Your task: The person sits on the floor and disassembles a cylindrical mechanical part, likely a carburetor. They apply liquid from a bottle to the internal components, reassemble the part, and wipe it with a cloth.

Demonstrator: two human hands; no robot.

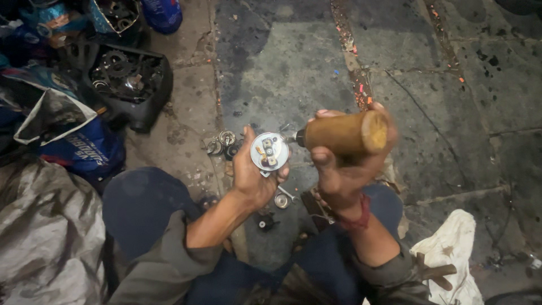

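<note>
My left hand [251, 176] grips a small round metal part [269, 151] with brass screws and contacts on its face, held up over the pavement. My right hand [339, 175] is wrapped around a tool with a thick brown wooden handle [344, 134]; its dark metal end [297, 138] points at the right edge of the round part. A red cord circles my right wrist. The tool's tip is hidden where it meets the part.
Small round metal pieces [221, 144] lie on the stained stone pavement beyond my left hand, and more [281, 200] below it. A black bin of gears [131, 76] stands at upper left beside blue bags [84, 149]. A white cloth [451, 248] lies at lower right.
</note>
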